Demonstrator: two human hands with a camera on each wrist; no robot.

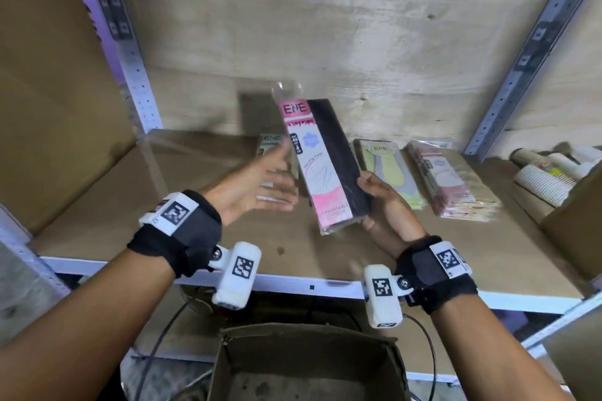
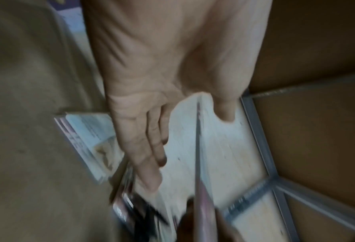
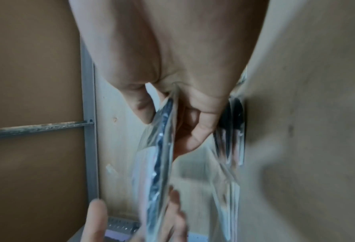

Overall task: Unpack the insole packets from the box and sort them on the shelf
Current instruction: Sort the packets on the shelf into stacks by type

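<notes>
My right hand (image 1: 374,192) grips a pink and black insole packet (image 1: 322,163) by its lower right edge and holds it tilted above the shelf (image 1: 163,205). In the right wrist view the thumb and fingers (image 3: 199,131) pinch the clear packet (image 3: 162,147) edge-on. My left hand (image 1: 270,179) hovers just left of the packet with straight fingers, palm turned towards it, holding nothing; the left wrist view shows this open hand (image 2: 151,147) beside the packet's edge (image 2: 199,180). An open cardboard box (image 1: 306,365) stands below the shelf.
On the shelf lie a green packet stack (image 1: 387,169), a pink packet stack (image 1: 452,182) and a greenish packet (image 1: 270,143) behind my left hand. Paper cups (image 1: 547,172) lie at the far right. Metal uprights (image 1: 136,68) flank the bay; plywood backs it.
</notes>
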